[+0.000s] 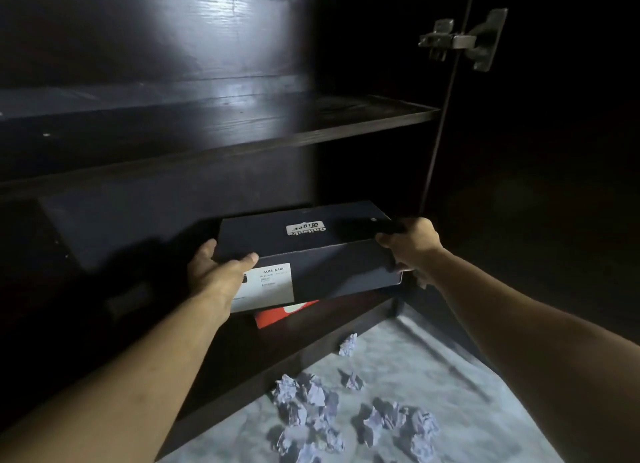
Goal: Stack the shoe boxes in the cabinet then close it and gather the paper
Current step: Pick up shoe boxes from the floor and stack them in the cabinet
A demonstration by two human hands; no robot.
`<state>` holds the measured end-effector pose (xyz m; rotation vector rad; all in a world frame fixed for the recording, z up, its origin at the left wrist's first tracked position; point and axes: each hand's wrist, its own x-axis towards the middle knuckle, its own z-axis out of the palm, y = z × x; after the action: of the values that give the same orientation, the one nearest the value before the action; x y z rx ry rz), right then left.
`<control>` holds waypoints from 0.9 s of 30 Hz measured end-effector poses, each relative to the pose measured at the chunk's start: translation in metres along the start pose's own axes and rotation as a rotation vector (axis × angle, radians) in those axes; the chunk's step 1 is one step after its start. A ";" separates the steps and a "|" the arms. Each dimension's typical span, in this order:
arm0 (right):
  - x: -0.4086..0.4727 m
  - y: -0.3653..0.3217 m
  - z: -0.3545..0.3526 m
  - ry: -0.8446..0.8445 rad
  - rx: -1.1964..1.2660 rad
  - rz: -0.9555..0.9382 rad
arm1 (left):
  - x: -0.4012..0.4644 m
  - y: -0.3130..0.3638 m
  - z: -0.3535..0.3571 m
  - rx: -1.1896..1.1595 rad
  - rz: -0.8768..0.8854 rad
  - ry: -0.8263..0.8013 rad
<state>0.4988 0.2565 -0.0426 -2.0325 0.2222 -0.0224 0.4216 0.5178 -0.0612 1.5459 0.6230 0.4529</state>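
Both hands clamp a black shoe box (pixel 304 254) between them, left hand (pixel 216 272) and right hand (pixel 410 242) at its ends, just above a red shoe box (pixel 282 315) in the cabinet (pixel 242 130). Set down askew, it could slide off. Two boxes show; roughly eight paper balls (pixel 301 398) lie on the floor beneath the arms.

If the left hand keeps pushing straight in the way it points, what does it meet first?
Likely nothing soon: the left hand grips the dark shoe box and points into the shadowy lower shelf. The cabinet's back wall would come first, though depth is unclear.
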 end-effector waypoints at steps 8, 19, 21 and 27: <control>0.047 0.015 0.053 0.092 -0.216 -0.255 | 0.040 -0.022 0.037 0.019 0.069 0.048; 0.068 0.009 0.094 -0.189 -0.574 -0.350 | 0.057 -0.032 0.046 0.195 0.192 0.198; 0.074 0.006 0.093 -0.226 -0.597 -0.352 | 0.059 -0.031 0.047 0.223 0.188 0.208; 0.077 0.001 0.079 -0.319 -0.713 -0.339 | 0.065 -0.026 0.050 0.343 0.185 0.208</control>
<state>0.5835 0.3126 -0.0858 -2.7188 -0.3707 0.1935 0.5003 0.5203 -0.0964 1.9077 0.7497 0.6793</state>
